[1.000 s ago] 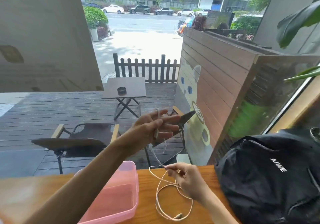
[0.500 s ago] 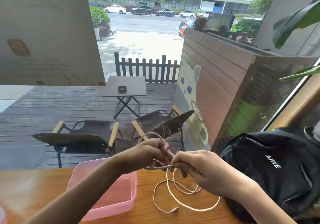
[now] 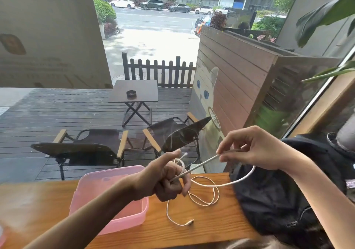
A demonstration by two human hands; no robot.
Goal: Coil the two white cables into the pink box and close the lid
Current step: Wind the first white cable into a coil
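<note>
My left hand (image 3: 169,179) grips one end of a white cable (image 3: 203,164), with a loop of it wound round the fingers and the plug sticking up by the thumb. My right hand (image 3: 251,148) pinches the same cable farther along and holds it taut, raised above the table. From there the cable arcs down to loose loops (image 3: 203,195) on the wooden table (image 3: 211,227), ending in a plug near the front. The open pink box (image 3: 113,177) stands just left of my left hand. I cannot tell a second cable apart, and no lid shows.
A black backpack (image 3: 278,200) lies on the table at the right, under my right forearm and touching the cable's arc. Behind the table is a window onto a deck with folding chairs (image 3: 92,148) and a small table.
My hands were together low over the table; now the right hand has pulled up and to the right, drawing the cable straight. The left hand keeps its grip with a loop round the fingers.
</note>
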